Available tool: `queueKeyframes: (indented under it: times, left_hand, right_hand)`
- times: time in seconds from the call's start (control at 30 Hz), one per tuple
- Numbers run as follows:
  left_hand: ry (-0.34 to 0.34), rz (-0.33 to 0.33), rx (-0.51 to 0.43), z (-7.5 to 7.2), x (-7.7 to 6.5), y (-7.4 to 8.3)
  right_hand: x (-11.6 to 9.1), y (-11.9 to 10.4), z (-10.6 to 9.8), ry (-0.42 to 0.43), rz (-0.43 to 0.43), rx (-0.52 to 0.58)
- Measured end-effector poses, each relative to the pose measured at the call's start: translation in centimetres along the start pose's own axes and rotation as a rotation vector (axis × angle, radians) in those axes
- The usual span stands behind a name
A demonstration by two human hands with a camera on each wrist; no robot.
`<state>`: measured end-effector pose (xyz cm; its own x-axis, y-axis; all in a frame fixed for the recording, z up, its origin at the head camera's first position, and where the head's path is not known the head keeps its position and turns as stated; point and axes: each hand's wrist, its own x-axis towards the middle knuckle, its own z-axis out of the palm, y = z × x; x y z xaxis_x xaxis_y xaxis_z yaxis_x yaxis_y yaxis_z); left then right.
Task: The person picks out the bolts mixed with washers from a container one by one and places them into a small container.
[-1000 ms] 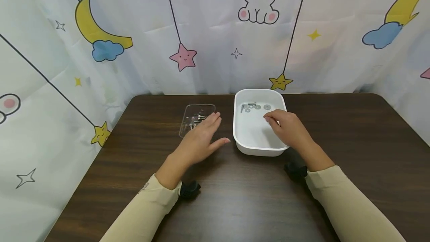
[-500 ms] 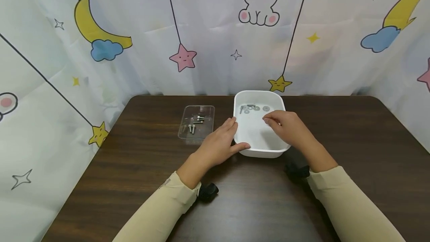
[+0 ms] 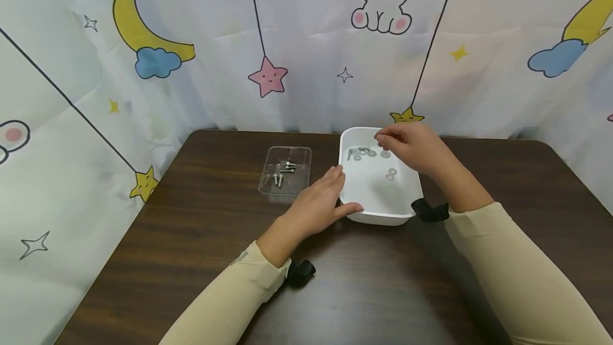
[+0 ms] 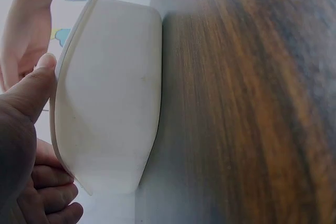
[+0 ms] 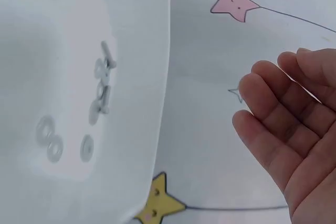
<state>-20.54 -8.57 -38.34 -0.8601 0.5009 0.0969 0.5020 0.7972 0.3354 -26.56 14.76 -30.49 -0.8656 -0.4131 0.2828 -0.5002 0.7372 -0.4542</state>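
A white plastic tub (image 3: 383,198) stands on the table with several flat washers (image 3: 391,174) and a couple of small bolts (image 3: 364,148) inside. My left hand (image 3: 316,201) holds its near left corner, thumb along the front rim and fingers along the left rim. The left wrist view shows that thumb (image 4: 39,82) against the rim. Over the tub's far right part hovers my right hand (image 3: 416,145), above the contents, fingers loosely curled. In the right wrist view I see nothing between its fingers (image 5: 262,98).
Left of the tub lies a clear plastic tray (image 3: 299,188) with several bolts (image 3: 279,179) in it. The dark wooden table (image 3: 230,201) ends at a patterned curtain (image 3: 306,41) behind. A black wrist camera (image 3: 300,273) sits on my left wrist.
My left hand has moved right from the clear tray to the tub's rim. The right hand has risen toward the tub's far side, and two washers now show where it was.
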Motion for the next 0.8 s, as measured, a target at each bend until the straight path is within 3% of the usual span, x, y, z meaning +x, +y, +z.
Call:
queueKeyframes:
  times: [0.13,0.3,0.53,0.8]
  left_hand:
    - [-0.003,0.003,0.009,0.0,0.0,0.1]
    - [-0.014,-0.004,0.004,-0.1,0.0,0.2]
    - [-0.029,-0.008,0.007,0.0,0.1,0.1]
    - [-0.016,0.007,0.02,-0.1,0.2,0.0]
  right_hand:
    - [2.4,0.1,0.8,-0.058,0.043,-0.008]
    - [5.2,1.1,2.7,-0.205,0.144,0.002]
    - [7.5,2.7,5.8,-0.383,0.237,-0.064]
    - [9.1,3.3,8.5,-0.456,0.288,-0.1]
